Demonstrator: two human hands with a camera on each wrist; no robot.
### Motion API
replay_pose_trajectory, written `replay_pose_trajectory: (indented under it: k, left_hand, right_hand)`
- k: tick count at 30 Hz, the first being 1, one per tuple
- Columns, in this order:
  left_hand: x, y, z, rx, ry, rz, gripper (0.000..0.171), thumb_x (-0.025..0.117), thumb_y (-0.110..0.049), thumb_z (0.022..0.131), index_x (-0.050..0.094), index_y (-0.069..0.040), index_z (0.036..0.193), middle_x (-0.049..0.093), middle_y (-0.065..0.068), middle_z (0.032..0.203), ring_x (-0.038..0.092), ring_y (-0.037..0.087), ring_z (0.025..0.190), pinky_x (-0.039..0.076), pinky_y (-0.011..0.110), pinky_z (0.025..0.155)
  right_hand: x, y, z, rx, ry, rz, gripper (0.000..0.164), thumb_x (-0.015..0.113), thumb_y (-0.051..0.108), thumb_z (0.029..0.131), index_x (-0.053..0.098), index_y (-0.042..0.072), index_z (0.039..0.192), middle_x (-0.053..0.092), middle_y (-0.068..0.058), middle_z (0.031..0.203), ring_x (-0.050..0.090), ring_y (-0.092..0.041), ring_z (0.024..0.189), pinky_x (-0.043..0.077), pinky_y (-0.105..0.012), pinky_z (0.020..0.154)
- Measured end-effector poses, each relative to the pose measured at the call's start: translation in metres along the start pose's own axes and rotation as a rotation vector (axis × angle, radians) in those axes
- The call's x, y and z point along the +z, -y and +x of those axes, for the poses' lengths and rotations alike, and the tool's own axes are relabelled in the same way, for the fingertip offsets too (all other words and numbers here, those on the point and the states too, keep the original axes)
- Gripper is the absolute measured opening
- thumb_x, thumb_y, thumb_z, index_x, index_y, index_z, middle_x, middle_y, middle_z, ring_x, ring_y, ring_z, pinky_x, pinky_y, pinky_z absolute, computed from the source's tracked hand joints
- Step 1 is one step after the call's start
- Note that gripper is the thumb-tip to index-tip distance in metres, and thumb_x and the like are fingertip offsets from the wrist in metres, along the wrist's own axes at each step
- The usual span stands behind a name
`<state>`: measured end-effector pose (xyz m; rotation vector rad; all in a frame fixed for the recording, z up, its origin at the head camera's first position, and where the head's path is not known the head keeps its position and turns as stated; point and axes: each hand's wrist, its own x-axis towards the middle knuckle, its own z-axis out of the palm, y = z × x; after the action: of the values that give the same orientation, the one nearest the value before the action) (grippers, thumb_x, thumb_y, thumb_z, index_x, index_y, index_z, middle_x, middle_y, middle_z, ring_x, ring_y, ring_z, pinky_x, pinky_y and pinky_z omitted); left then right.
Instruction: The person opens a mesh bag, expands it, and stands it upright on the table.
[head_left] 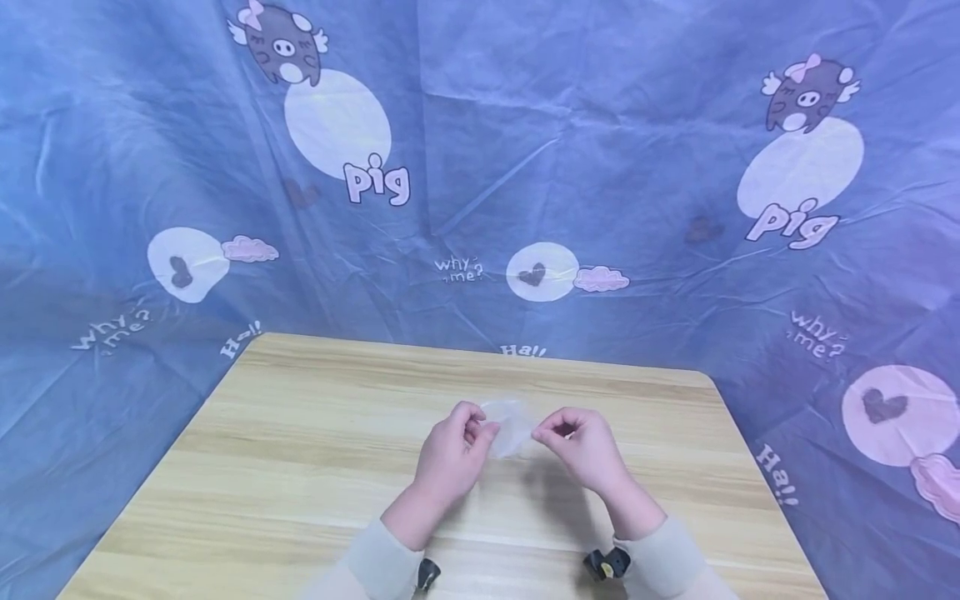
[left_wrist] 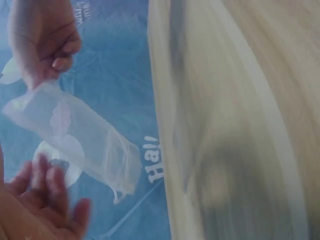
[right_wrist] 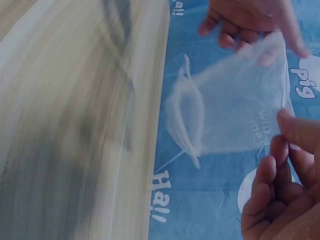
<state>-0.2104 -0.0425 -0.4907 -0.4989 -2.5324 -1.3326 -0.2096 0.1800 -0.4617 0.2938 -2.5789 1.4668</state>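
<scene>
A small, translucent white mesh pouch with drawstring cords (right_wrist: 227, 105) hangs in the air above the table, between my two hands. My right hand (head_left: 588, 446) pinches one corner of it between thumb and forefinger, which shows closely in the right wrist view. Its cinch end, with the loose cords, points down toward the tabletop. My left hand (head_left: 453, 450) is at the other side of the pouch (head_left: 512, 429), its fingers spread and partly seen through the mesh in the right wrist view. From the left wrist, the fingers (left_wrist: 57, 190) look blurred and loosely extended beside the pouch.
Underneath lies a light wood-grain table (head_left: 300, 433) with rounded far corners. A blue printed cloth (head_left: 487, 167) hangs behind it and along both sides. Dark wrist-camera mounts (head_left: 607, 565) sit at the sleeve cuffs.
</scene>
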Motion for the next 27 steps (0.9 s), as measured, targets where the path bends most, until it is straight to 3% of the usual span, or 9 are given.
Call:
replay_pose_trajectory:
  k: [2,6,12,15,18,22,27]
  left_hand:
    - [0.000,-0.002,-0.002,-0.088,0.049,-0.036,0.038,0.070,-0.044,0.101,0.067,-0.011,0.118,0.068,-0.010,0.084,0.062,0.007,0.071,0.054,0.032,0.068]
    - [0.005,-0.005,-0.001,-0.131,0.104,-0.129,0.042,0.076,-0.043,0.097,0.071,-0.010,0.122,0.071,-0.010,0.084,0.064,0.006,0.073,0.056,0.030,0.069]
    - [0.013,-0.009,0.001,-0.127,-0.007,-0.230,0.017,0.076,-0.015,0.097,0.078,-0.006,0.112,0.073,-0.007,0.086,0.064,0.006,0.077,0.057,0.024,0.070]
    - [0.015,-0.008,0.001,-0.101,-0.049,-0.207,0.014,0.076,-0.011,0.097,0.080,-0.004,0.108,0.074,-0.005,0.086,0.063,0.005,0.076,0.056,0.023,0.065]
    - [0.016,-0.007,0.000,-0.065,-0.085,-0.163,0.011,0.076,-0.010,0.097,0.080,-0.004,0.105,0.075,-0.004,0.086,0.063,0.006,0.076,0.054,0.022,0.062]
    - [0.018,-0.005,-0.002,-0.025,-0.129,-0.124,0.006,0.076,-0.008,0.096,0.080,-0.004,0.099,0.075,-0.002,0.086,0.065,0.007,0.076,0.056,0.023,0.065]
    - [0.020,-0.003,-0.002,-0.013,-0.156,-0.111,0.005,0.078,-0.009,0.095,0.078,-0.004,0.094,0.074,0.000,0.084,0.067,0.010,0.076,0.058,0.025,0.069]
  right_hand:
    - [0.000,0.000,0.000,0.006,-0.058,-0.001,0.012,0.085,0.001,0.087,0.076,0.006,0.081,0.072,0.000,0.077,0.063,-0.012,0.073,0.053,-0.024,0.067]
    - [0.000,0.001,0.000,0.005,-0.123,0.016,0.014,0.085,-0.001,0.085,0.074,0.005,0.080,0.070,-0.002,0.076,0.062,-0.012,0.071,0.052,-0.024,0.066]
    - [0.006,0.001,-0.003,-0.033,-0.141,0.054,0.017,0.086,-0.001,0.084,0.073,0.007,0.079,0.070,-0.001,0.075,0.061,-0.009,0.069,0.053,-0.023,0.062]
    - [0.008,0.000,-0.004,-0.035,-0.142,0.079,0.015,0.085,-0.002,0.085,0.073,0.005,0.081,0.070,-0.001,0.075,0.062,-0.010,0.068,0.054,-0.024,0.063]
    - [0.008,-0.001,-0.005,-0.016,-0.096,0.103,0.007,0.082,-0.002,0.089,0.076,-0.002,0.093,0.072,-0.005,0.079,0.063,-0.011,0.070,0.055,-0.025,0.065]
    - [0.009,-0.003,-0.005,0.014,0.004,0.088,0.018,0.075,0.002,0.096,0.077,-0.006,0.112,0.078,-0.010,0.092,0.068,-0.013,0.078,0.057,-0.025,0.070]
    - [0.013,-0.005,-0.006,0.021,0.015,0.014,0.012,0.073,0.001,0.097,0.079,-0.003,0.107,0.079,-0.012,0.101,0.069,-0.014,0.084,0.058,-0.026,0.072]
